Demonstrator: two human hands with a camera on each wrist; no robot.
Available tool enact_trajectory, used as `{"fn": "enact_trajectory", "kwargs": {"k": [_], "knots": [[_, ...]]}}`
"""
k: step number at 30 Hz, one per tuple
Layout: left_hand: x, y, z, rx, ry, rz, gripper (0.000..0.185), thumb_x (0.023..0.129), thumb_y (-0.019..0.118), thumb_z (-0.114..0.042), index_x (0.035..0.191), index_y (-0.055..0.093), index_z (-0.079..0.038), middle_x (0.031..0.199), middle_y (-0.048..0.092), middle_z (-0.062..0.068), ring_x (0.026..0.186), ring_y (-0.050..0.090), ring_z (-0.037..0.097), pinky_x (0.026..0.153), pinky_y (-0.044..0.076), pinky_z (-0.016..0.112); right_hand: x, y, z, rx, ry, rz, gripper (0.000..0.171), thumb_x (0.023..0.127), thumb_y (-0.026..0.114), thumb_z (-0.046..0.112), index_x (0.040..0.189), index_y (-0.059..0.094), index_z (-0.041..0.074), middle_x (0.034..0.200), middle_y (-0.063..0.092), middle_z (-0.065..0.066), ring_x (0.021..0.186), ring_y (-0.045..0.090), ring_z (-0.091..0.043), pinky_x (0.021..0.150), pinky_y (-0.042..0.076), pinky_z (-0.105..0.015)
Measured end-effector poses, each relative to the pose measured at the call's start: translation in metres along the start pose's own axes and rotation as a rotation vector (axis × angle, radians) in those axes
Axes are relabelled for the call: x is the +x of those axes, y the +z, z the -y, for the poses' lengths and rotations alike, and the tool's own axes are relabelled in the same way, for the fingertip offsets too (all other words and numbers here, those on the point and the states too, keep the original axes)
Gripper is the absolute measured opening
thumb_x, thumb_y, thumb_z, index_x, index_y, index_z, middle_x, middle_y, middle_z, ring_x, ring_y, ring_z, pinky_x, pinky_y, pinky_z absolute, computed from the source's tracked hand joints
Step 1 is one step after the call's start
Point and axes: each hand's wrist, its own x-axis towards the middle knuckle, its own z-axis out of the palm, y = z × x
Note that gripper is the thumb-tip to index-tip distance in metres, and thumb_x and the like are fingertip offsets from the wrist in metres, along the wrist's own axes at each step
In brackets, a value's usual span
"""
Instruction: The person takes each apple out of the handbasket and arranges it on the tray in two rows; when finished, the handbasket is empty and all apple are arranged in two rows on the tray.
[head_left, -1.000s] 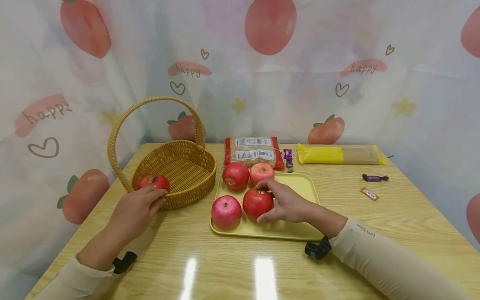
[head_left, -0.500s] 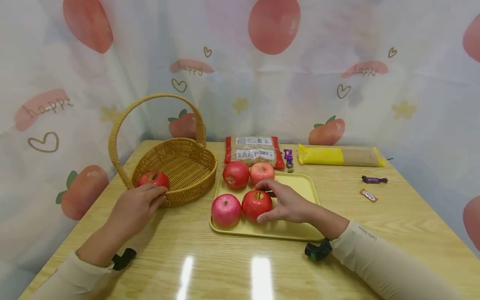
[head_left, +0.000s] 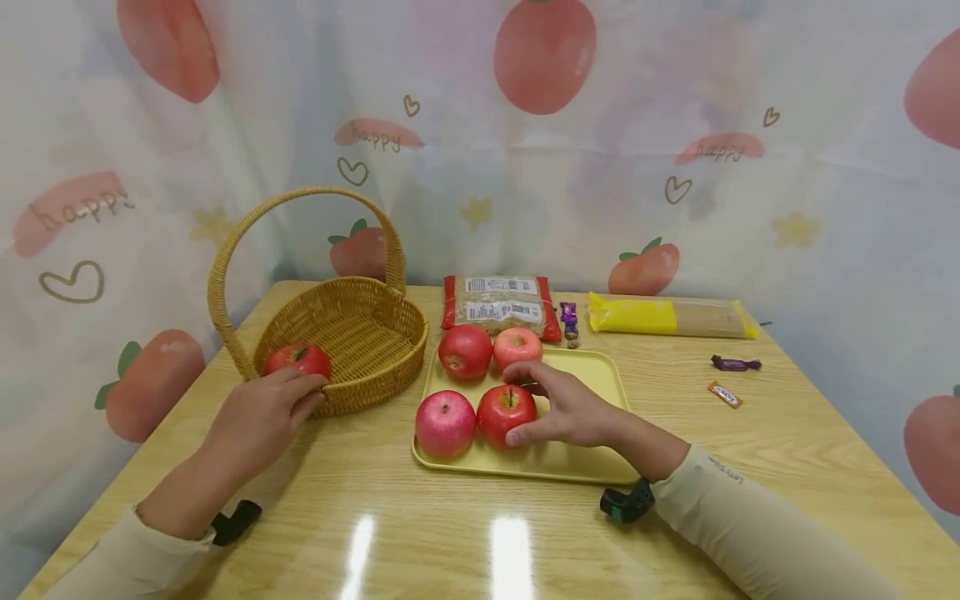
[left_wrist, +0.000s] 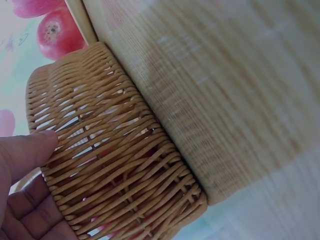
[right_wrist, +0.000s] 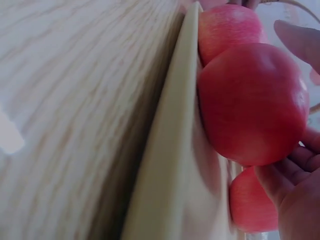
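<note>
In the head view, my left hand [head_left: 258,417] grips the near rim of the wicker basket [head_left: 382,379]. The left wrist view shows the thumb [left_wrist: 32,152] outside the woven wall and the fingers over the rim. One red apple [head_left: 298,358] lies inside the basket, beside that hand. My right hand [head_left: 573,408] holds a red apple [head_left: 504,417] on the yellow tray [head_left: 592,375], thumb in front, fingers behind. That apple sits against a pink apple [head_left: 446,423] at its left. Behind them are a dark red apple [head_left: 465,352] and a paler apple [head_left: 517,347].
Behind the tray lies a red-edged clear food packet [head_left: 501,308]. Purple wrapped candies [head_left: 570,321] lie beside it. A long yellow packet [head_left: 671,317] is at the back right, with a purple candy [head_left: 735,364] and an orange-wrapped candy [head_left: 724,394] nearer.
The apple in my right hand has turned a little, its stem now more upright, and shifted slightly left toward the pink apple. My left hand stays on the basket rim.
</note>
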Motion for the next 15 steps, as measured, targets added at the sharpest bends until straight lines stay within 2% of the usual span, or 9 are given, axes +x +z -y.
{"fn": "enact_trajectory", "kwargs": {"k": [6, 11, 15], "knots": [[-0.001, -0.001, 0.000, 0.003, -0.004, -0.005, 0.021, 0.083, 0.085, -0.011, 0.102, 0.077, -0.011, 0.091, 0.072, 0.004, 0.073, 0.069, 0.026, 0.056, 0.053, 0.046, 0.000, -0.006, 0.005, 0.025, -0.016, 0.001, 0.079, 0.082, 0.090, 0.030, 0.144, 0.049, 0.003, 0.146, 0.057, -0.018, 0.139, 0.054, -0.030, 0.119, 0.039, -0.051], [-0.001, -0.002, -0.001, 0.004, -0.033, 0.041, 0.020, 0.085, 0.085, -0.014, 0.103, 0.077, -0.012, 0.093, 0.073, 0.005, 0.075, 0.070, 0.027, 0.057, 0.054, 0.048, 0.000, -0.013, 0.009, 0.033, -0.031, -0.003, 0.079, 0.086, 0.086, 0.032, 0.148, 0.047, 0.003, 0.150, 0.055, -0.018, 0.141, 0.053, -0.035, 0.118, 0.038, -0.055], [0.000, -0.002, -0.002, 0.004, -0.044, 0.057, 0.020, 0.085, 0.084, -0.015, 0.104, 0.077, -0.012, 0.096, 0.074, 0.006, 0.077, 0.070, 0.028, 0.059, 0.054, 0.049, 0.002, -0.017, 0.012, 0.031, -0.054, -0.006, 0.082, 0.087, 0.084, 0.035, 0.151, 0.044, 0.002, 0.153, 0.052, -0.017, 0.143, 0.052, -0.033, 0.118, 0.039, -0.054]]}}
